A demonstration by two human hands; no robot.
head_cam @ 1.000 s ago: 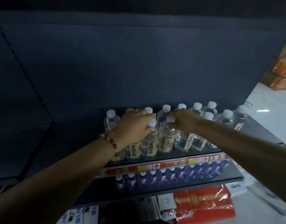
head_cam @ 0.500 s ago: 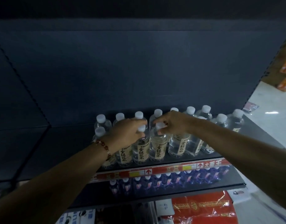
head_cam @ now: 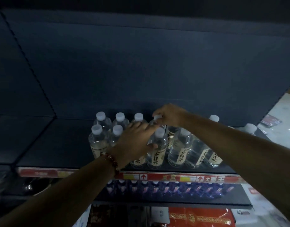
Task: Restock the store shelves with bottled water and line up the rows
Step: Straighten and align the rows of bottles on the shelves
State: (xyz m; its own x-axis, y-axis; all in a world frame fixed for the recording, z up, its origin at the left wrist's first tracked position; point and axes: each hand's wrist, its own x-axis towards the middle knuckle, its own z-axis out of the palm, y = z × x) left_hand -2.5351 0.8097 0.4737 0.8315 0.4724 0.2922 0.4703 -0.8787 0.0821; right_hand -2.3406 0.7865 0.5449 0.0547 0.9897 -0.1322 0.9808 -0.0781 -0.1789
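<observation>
Several clear water bottles [head_cam: 178,149] with white caps and cream labels stand in two rows on a dark shelf [head_cam: 62,145]. My left hand [head_cam: 135,141], with a red bead bracelet at the wrist, wraps around the neck and shoulder of a front-row bottle [head_cam: 157,149], thumb on its side. My right hand [head_cam: 169,114] reaches over the rows and pinches the white cap of a back-row bottle [head_cam: 156,119]. Both forearms cover part of the front row.
A red price strip [head_cam: 173,177] runs along the shelf's front edge. Below it stand several blue-labelled bottles [head_cam: 165,189]. A red package [head_cam: 201,217] lies further down. The shelf's left part [head_cam: 34,141] is bare and dark. Pale floor [head_cam: 280,122] shows at right.
My right hand moved from a front-row cap back to a back-row bottle's cap. My left hand slid right and lower onto a front-row bottle. The view shifted closer.
</observation>
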